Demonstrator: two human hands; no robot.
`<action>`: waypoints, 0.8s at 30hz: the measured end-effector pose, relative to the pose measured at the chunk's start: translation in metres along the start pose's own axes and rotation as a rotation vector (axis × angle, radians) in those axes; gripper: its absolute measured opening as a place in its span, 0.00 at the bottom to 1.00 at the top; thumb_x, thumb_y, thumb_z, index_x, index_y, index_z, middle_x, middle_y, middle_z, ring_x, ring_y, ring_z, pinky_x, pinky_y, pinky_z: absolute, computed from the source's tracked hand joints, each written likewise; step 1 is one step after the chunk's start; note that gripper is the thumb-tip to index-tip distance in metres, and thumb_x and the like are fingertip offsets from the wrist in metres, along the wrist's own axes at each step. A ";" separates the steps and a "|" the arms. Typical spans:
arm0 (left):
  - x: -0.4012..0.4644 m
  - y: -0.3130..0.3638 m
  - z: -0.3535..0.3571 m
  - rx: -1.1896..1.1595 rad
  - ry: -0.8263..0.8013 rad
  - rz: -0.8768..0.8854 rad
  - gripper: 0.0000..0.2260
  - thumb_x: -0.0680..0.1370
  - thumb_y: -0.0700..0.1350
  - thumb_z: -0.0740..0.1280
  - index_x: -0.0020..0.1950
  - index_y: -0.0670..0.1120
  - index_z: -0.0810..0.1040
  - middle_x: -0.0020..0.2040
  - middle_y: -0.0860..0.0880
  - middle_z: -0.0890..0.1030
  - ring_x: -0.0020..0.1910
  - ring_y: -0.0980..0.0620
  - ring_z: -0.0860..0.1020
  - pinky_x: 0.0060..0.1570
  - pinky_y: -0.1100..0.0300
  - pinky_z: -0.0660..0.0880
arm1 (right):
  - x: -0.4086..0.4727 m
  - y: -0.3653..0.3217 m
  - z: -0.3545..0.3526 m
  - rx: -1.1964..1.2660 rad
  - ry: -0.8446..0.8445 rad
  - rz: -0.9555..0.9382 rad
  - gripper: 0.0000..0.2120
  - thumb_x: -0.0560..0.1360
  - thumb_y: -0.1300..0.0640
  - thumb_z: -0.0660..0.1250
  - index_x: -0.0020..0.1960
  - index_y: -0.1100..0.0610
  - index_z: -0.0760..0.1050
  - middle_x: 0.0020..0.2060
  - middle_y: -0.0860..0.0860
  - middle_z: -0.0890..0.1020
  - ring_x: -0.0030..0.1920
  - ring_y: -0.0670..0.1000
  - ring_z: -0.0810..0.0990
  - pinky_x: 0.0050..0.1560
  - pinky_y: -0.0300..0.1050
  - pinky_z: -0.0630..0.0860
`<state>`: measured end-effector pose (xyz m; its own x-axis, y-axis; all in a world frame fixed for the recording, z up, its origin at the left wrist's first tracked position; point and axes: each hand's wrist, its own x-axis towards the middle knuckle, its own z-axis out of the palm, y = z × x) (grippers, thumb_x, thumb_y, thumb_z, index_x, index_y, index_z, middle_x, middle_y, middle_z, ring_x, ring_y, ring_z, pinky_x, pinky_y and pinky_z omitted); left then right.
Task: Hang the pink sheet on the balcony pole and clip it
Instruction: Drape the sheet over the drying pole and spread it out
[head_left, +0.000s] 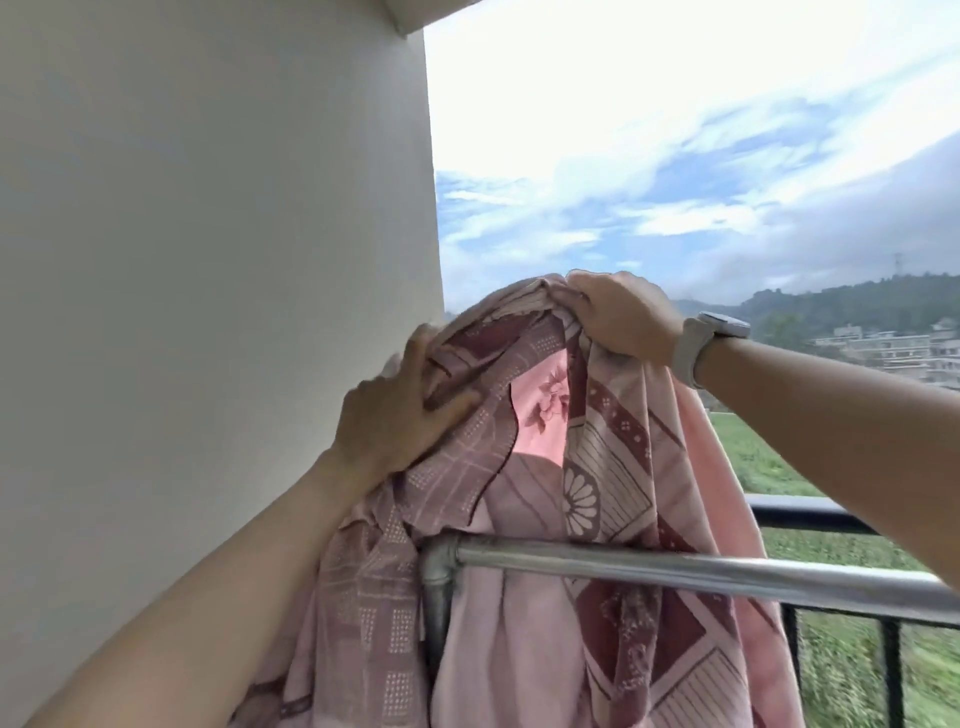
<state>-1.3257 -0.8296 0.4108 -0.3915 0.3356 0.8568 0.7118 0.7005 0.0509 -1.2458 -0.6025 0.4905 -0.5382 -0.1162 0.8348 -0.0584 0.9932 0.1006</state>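
Observation:
The pink sheet (597, 467), patterned in maroon with flowers and squares, is bunched and held up above a grey metal pole (701, 569). My left hand (400, 410) grips a fold at the sheet's left side. My right hand (623, 317), with a white watch on the wrist, clutches the top of the bundle. The cloth hangs down on both sides of the pole's elbow joint (439, 564), hiding part of the upright pipe below. No clip is visible.
A white wall (208, 260) stands close on the left. A black balcony railing (821, 512) runs behind the pole at the right, with grass, buildings and hills beyond. Open sky fills the upper right.

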 end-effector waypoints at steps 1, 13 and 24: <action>-0.013 0.003 0.000 0.101 -0.073 -0.008 0.43 0.61 0.78 0.48 0.70 0.59 0.46 0.60 0.42 0.74 0.48 0.38 0.79 0.46 0.51 0.73 | 0.000 -0.006 0.001 0.015 -0.006 0.014 0.15 0.80 0.48 0.51 0.39 0.55 0.65 0.36 0.55 0.78 0.34 0.56 0.74 0.36 0.48 0.73; -0.047 0.018 0.034 -0.167 -0.071 -0.312 0.41 0.72 0.58 0.65 0.72 0.60 0.36 0.75 0.44 0.50 0.66 0.35 0.66 0.60 0.41 0.68 | 0.006 -0.056 0.024 0.125 -0.080 -0.024 0.21 0.79 0.48 0.51 0.35 0.60 0.69 0.24 0.50 0.71 0.24 0.50 0.69 0.24 0.41 0.65; -0.052 -0.066 0.046 0.194 -0.220 -0.245 0.14 0.76 0.47 0.62 0.61 0.48 0.70 0.55 0.44 0.75 0.49 0.39 0.77 0.43 0.52 0.72 | -0.015 -0.009 0.062 0.033 -0.093 -0.252 0.15 0.79 0.50 0.53 0.48 0.60 0.72 0.29 0.55 0.77 0.23 0.50 0.69 0.28 0.41 0.67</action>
<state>-1.3793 -0.8644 0.3392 -0.6671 0.2555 0.6998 0.4661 0.8759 0.1245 -1.2891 -0.6092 0.4438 -0.5779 -0.3601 0.7324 -0.2265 0.9329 0.2799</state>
